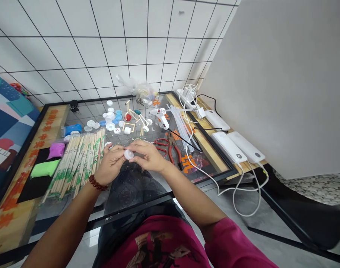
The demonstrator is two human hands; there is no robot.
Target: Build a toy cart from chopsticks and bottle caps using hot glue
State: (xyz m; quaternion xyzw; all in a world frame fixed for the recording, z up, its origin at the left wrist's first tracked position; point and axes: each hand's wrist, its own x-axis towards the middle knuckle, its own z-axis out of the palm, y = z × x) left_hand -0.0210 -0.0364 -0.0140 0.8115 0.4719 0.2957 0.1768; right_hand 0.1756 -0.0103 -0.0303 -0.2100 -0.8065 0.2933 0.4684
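A small round white cap (129, 154) is held between my two hands above the glass table. My left hand (113, 160), with a beaded bracelet at the wrist, grips the cap's left side with closed fingers. Fingertips of my right hand (144, 154) pinch it from the right. Just beyond them lie red-handled scissors (162, 142), partly hidden by my right hand, and red-handled pliers (174, 149). Wrapped chopsticks (77, 160) are spread left of my left hand. White and blue bottle caps (110, 125) and a small stick frame (129, 127) sit farther back.
A white glue gun (162, 117) stands behind the pliers, beside clear glue sticks (181, 128). White power banks (228, 146) and cables lie at the right. Purple clay (56, 150) and green clay (44, 168) are at the left. A plastic bag (143, 93) rests by the wall.
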